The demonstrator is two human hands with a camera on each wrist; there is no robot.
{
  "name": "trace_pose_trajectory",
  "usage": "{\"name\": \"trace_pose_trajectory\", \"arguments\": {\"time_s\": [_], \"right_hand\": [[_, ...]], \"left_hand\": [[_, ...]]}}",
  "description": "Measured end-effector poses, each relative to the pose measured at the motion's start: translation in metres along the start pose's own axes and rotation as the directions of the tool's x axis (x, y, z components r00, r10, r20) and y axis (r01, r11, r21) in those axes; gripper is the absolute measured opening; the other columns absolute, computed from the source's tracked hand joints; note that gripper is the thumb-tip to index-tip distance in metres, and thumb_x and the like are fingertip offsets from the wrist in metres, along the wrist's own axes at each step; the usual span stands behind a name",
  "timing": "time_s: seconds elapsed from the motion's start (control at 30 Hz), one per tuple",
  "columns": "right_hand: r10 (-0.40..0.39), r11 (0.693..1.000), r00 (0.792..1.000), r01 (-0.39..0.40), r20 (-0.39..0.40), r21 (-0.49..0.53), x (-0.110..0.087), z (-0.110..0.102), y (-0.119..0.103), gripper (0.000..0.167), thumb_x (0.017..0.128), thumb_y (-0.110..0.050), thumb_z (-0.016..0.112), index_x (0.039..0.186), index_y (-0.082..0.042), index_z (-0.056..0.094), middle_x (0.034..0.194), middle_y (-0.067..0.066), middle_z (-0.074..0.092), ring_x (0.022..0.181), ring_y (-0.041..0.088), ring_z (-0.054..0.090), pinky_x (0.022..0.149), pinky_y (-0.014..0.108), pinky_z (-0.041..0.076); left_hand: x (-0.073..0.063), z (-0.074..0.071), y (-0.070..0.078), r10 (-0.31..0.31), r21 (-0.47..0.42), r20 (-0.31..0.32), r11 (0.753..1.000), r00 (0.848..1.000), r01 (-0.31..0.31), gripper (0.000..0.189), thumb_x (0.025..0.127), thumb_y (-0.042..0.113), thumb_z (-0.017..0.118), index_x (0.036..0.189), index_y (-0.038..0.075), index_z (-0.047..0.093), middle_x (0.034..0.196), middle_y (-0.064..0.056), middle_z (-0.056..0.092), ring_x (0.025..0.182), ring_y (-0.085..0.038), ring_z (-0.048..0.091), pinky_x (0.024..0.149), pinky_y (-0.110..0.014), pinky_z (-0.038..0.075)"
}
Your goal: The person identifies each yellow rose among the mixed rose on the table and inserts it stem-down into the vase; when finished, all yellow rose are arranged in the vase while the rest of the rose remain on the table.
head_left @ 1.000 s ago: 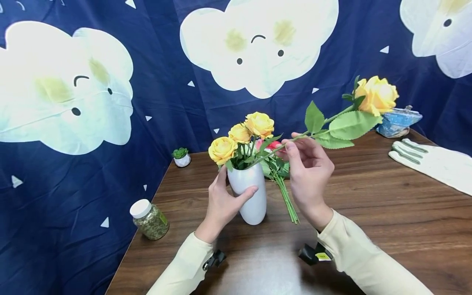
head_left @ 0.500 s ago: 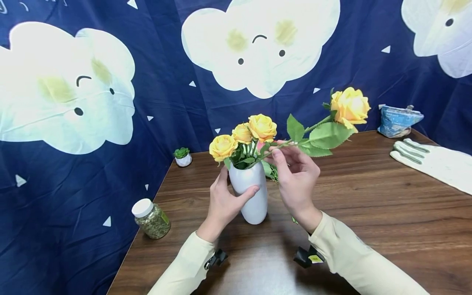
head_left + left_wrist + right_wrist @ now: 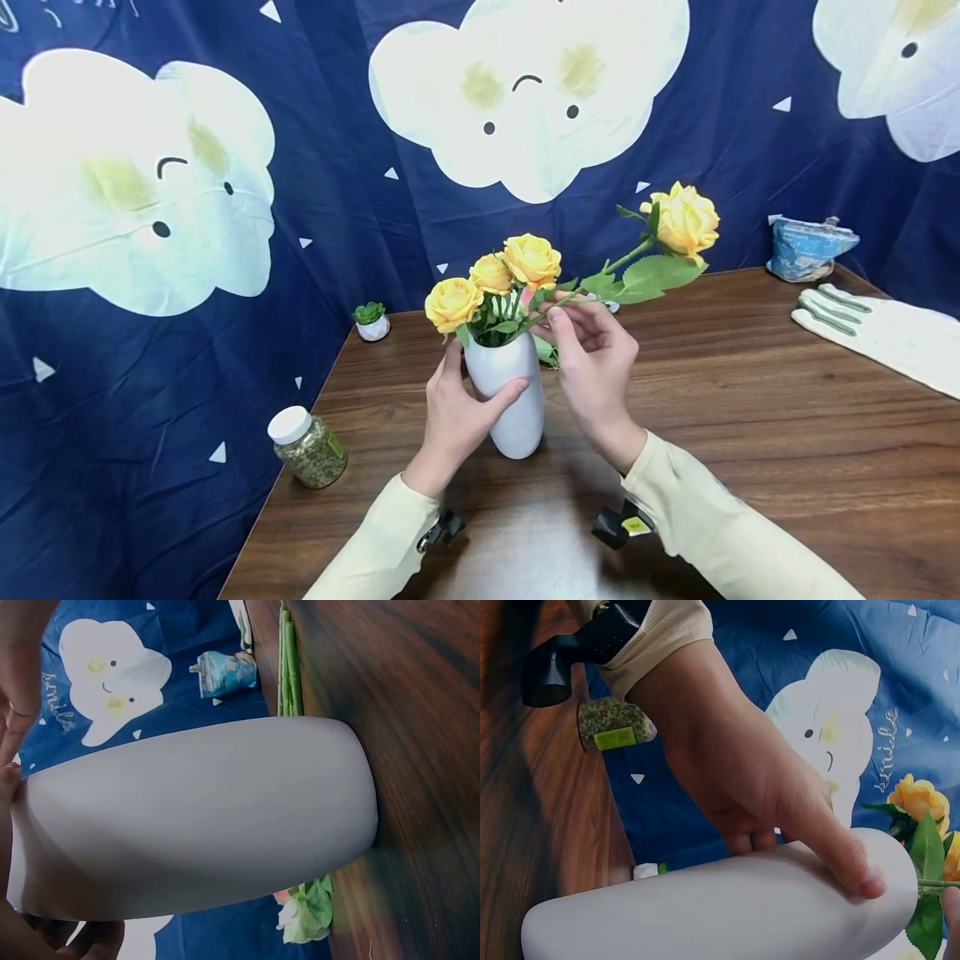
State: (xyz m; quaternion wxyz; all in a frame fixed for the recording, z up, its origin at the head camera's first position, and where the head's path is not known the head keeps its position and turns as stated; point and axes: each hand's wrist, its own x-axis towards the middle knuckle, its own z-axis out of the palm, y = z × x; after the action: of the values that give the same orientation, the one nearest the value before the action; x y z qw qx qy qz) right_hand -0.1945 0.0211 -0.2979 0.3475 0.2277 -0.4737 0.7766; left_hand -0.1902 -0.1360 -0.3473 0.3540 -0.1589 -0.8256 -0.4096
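Observation:
A white vase (image 3: 517,417) stands on the wooden table, three yellow roses (image 3: 453,304) rising from its mouth. My left hand (image 3: 457,408) grips its upper body, the thumb lying across the front. Between thumb and fingers my right hand (image 3: 600,367) pinches the stem of another yellow rose (image 3: 681,221), just right of the rim. That rose leans up to the right, its lower stem end at the vase mouth. The right wrist view shows the left hand's thumb on the vase side. Behind the vase lie loose green stems (image 3: 289,667) and a pale flower head (image 3: 306,915), mostly hidden in the head view.
A jar of dried green bits (image 3: 311,450) with a white lid stands near the left table edge. Farther back is a small potted succulent (image 3: 371,321). At the right lie white-green gloves (image 3: 885,333) and a blue pouch (image 3: 810,248). A cloud-patterned blue cloth hangs behind.
My right hand has moved left and slightly down toward the vase mouth, bringing the rose with it; its bloom has shifted left. My left hand has kept its grip on the vase.

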Motion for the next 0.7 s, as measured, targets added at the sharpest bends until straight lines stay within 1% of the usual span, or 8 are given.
{"name": "trace_pose_trajectory", "arguments": {"time_s": [0.13,0.23,0.33,0.43,0.47,0.57,0.67,0.7], "right_hand": [[0.067,0.997,0.998,-0.066,-0.019,0.048,0.002,-0.002,0.002,0.015,0.094,0.017,0.059,0.106,0.026,0.058,0.092,0.0,0.074,0.084,0.011,0.075,0.076,0.034,0.063],[0.098,0.993,0.995,-0.097,-0.017,0.068,0.005,-0.003,0.004,0.014,0.094,0.017,0.059,0.106,0.024,0.061,0.092,0.0,0.074,0.084,0.011,0.074,0.076,0.034,0.063],[0.141,0.987,0.99,-0.139,-0.01,0.08,0.008,-0.003,0.006,0.014,0.094,0.017,0.058,0.105,0.015,0.067,0.091,0.001,0.075,0.085,0.012,0.075,0.076,0.034,0.063],[0.196,0.975,0.981,-0.194,-0.001,0.106,0.013,-0.004,0.008,0.017,0.095,0.017,0.057,0.104,0.008,0.069,0.089,0.004,0.075,0.084,0.012,0.075,0.077,0.033,0.063],[0.216,0.97,0.976,-0.215,0.004,0.113,0.015,-0.004,0.009,0.019,0.095,0.017,0.057,0.104,0.005,0.069,0.088,0.005,0.075,0.084,0.013,0.075,0.077,0.032,0.063],[0.257,0.959,0.966,-0.258,0.026,0.119,0.021,-0.005,0.012,0.018,0.096,0.016,0.057,0.103,0.006,0.069,0.087,0.005,0.075,0.083,0.013,0.075,0.077,0.032,0.062],[0.287,0.95,0.956,-0.292,0.053,0.111,0.028,-0.007,0.015,0.017,0.097,0.016,0.056,0.103,0.005,0.068,0.085,0.002,0.076,0.082,0.013,0.075,0.076,0.032,0.063],[0.294,0.947,0.954,-0.3,0.065,0.112,0.03,-0.007,0.016,0.016,0.097,0.016,0.056,0.104,0.007,0.067,0.085,0.002,0.076,0.082,0.013,0.075,0.077,0.032,0.063]], "left_hand": [[-0.002,0.001,0.0,-0.008,-0.003,-0.006,1.0,1.0,0.008,0.084,0.076,0.037,0.09,0.145,0.007,0.052,0.129,-0.017,0.067,0.113,-0.031,0.068,0.088,-0.053,0.058],[-0.002,0.001,0.0,0.005,-0.002,-0.013,1.0,1.0,-0.005,0.079,0.079,0.037,0.085,0.143,0.003,0.053,0.128,-0.018,0.067,0.111,-0.031,0.068,0.086,-0.052,0.058],[-0.002,0.0,0.0,0.023,-0.008,-0.022,1.0,0.999,-0.023,0.07,0.085,0.034,0.076,0.141,0.0,0.053,0.124,-0.019,0.067,0.107,-0.032,0.069,0.084,-0.053,0.057],[-0.003,-0.001,0.002,0.03,-0.018,-0.036,0.999,0.999,-0.03,0.065,0.086,0.031,0.07,0.14,-0.002,0.054,0.122,-0.021,0.067,0.105,-0.033,0.069,0.085,-0.053,0.057],[-0.004,-0.001,0.002,0.03,-0.017,-0.043,0.999,0.999,-0.031,0.065,0.086,0.031,0.07,0.14,-0.003,0.054,0.122,-0.021,0.067,0.105,-0.033,0.069,0.085,-0.053,0.057],[-0.005,0.0,0.005,0.025,-0.004,-0.072,1.0,0.997,-0.025,0.067,0.085,0.032,0.072,0.139,-0.004,0.054,0.123,-0.021,0.067,0.106,-0.034,0.068,0.086,-0.053,0.057],[-0.007,0.003,0.008,0.018,0.018,-0.108,1.0,0.994,-0.016,0.07,0.084,0.033,0.075,0.14,-0.003,0.054,0.125,-0.021,0.067,0.107,-0.034,0.068,0.086,-0.054,0.057],[-0.007,0.003,0.009,0.013,0.022,-0.118,1.0,0.993,-0.011,0.07,0.084,0.034,0.076,0.14,-0.002,0.054,0.125,-0.02,0.067,0.106,-0.033,0.069,0.085,-0.053,0.057]]}}
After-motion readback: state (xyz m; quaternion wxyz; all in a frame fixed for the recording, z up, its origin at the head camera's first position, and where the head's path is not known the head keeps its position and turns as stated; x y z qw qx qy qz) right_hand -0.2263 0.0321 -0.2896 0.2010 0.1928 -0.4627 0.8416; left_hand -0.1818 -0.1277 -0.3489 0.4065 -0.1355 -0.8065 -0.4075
